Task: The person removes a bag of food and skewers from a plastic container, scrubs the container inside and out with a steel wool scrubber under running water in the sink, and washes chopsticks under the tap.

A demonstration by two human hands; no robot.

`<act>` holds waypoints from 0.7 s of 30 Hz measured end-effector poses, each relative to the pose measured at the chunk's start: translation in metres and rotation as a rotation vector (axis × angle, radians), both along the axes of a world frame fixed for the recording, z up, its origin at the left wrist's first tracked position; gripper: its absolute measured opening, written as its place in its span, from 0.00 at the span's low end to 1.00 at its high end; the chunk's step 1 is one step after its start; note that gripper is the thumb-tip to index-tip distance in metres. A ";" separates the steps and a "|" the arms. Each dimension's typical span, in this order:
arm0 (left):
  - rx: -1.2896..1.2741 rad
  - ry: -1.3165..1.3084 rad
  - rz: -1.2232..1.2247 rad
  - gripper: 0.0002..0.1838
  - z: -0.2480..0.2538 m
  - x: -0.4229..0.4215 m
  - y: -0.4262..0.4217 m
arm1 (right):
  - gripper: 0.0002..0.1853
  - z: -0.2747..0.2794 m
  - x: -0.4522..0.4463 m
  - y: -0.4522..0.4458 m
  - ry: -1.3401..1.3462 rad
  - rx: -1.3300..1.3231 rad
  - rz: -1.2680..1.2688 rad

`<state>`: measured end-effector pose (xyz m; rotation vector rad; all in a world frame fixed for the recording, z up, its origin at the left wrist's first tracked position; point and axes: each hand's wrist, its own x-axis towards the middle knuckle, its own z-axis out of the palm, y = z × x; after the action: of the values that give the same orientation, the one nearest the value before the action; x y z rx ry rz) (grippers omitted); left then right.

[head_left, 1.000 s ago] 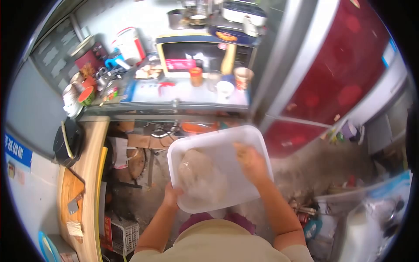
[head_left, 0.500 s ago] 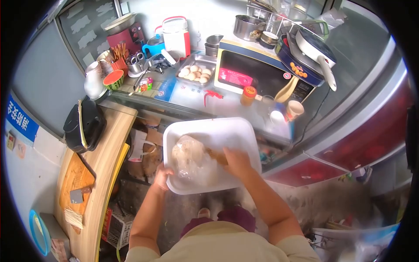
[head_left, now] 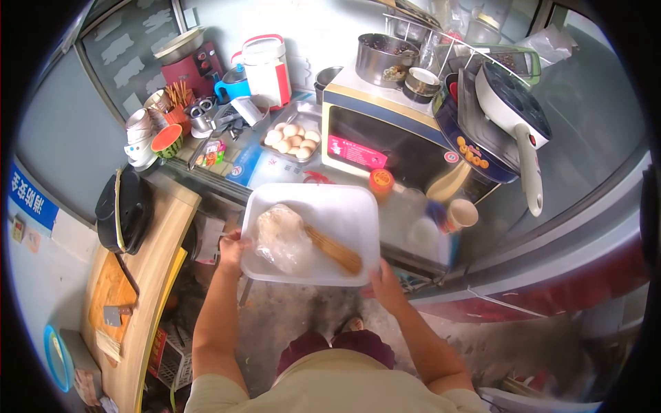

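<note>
so, fingers at opposite tub edges

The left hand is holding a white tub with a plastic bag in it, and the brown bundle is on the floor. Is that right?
Not quite. The brown bundle isn't on the floor; the head view shows it in the white tub, beside the plastic bag. The left hand is holding the tub.

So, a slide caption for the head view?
Two bare hands hold a white plastic tub containing a clear plastic bag.
</note>
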<state>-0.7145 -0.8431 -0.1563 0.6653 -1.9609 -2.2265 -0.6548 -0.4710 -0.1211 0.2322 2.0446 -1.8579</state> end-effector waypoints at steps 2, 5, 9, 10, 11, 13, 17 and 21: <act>-0.110 0.012 0.017 0.18 0.003 -0.020 0.000 | 0.22 -0.013 -0.009 -0.009 -0.040 -0.143 -0.087; -0.310 0.073 0.002 0.16 -0.013 -0.053 -0.025 | 0.21 -0.016 -0.019 -0.029 -0.074 -0.305 -0.180; -0.403 0.083 -0.028 0.16 -0.015 -0.091 -0.042 | 0.20 -0.014 -0.034 -0.053 -0.093 -0.397 -0.253; -0.403 0.101 -0.054 0.16 -0.018 -0.100 -0.050 | 0.20 -0.015 -0.037 -0.059 -0.102 -0.408 -0.269; -0.403 0.122 -0.082 0.16 -0.021 -0.110 -0.056 | 0.20 -0.016 -0.041 -0.064 -0.107 -0.421 -0.287; -0.540 0.129 -0.124 0.16 -0.025 -0.127 -0.065 | 0.20 -0.015 -0.048 -0.075 -0.109 -0.435 -0.339; -0.853 0.222 -0.193 0.19 -0.014 -0.141 -0.068 | 0.19 -0.011 -0.051 -0.092 -0.107 -0.444 -0.470; -1.079 0.614 -0.093 0.25 0.034 -0.125 -0.040 | 0.20 -0.012 -0.043 -0.100 -0.173 -0.412 -0.612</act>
<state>-0.8393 -0.8829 -0.1221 -0.2283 -2.3515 -0.8831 -0.6974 -0.5709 -0.1326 0.9480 1.5237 -2.4515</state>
